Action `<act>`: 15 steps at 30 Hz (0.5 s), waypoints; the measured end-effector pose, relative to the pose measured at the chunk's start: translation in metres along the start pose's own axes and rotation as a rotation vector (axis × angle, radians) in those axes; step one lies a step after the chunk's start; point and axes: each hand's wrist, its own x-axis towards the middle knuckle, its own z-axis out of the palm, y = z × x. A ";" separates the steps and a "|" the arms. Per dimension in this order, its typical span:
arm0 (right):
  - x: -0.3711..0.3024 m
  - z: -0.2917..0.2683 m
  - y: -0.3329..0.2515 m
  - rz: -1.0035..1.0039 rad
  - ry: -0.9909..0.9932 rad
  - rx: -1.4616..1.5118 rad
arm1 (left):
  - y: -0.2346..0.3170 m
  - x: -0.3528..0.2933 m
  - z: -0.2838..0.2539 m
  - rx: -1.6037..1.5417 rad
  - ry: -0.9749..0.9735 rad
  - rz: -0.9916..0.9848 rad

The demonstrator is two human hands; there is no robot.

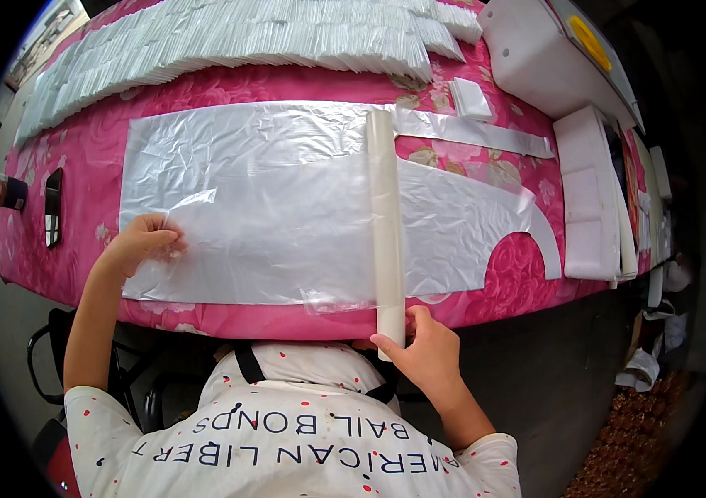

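Observation:
A silvery plastic sheet (228,137), cut like an apron with two strap-like ends at the right, lies flat on the table. Across it stands a pale roll (384,207), lengthwise from far to near. Thin clear film (287,224) stretches leftward from the roll over the sheet. My left hand (144,242) pinches the film's left edge, where a corner folds up. At the roll's near end, past the table edge, my right hand (421,349) is closed on it with the thumb on top.
A pink floral cloth (444,319) covers the table. Long rows of stacked, folded white packets (228,41) fill the far side, with a small stack (471,100) apart. White foam boxes (589,195) stand at the right. A phone (54,207) and dark jar (3,189) are at the left.

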 end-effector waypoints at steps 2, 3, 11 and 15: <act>-0.001 0.008 -0.001 0.081 -0.126 -0.046 | 0.000 -0.005 -0.012 0.198 0.090 0.038; -0.001 0.011 0.000 0.056 -0.107 0.012 | 0.001 -0.008 -0.016 0.371 0.158 0.084; 0.004 0.015 0.007 0.056 -0.152 0.018 | 0.043 0.005 0.134 0.748 0.354 0.994; 0.000 0.014 0.004 0.048 -0.159 0.042 | 0.030 0.051 0.212 0.727 0.136 1.064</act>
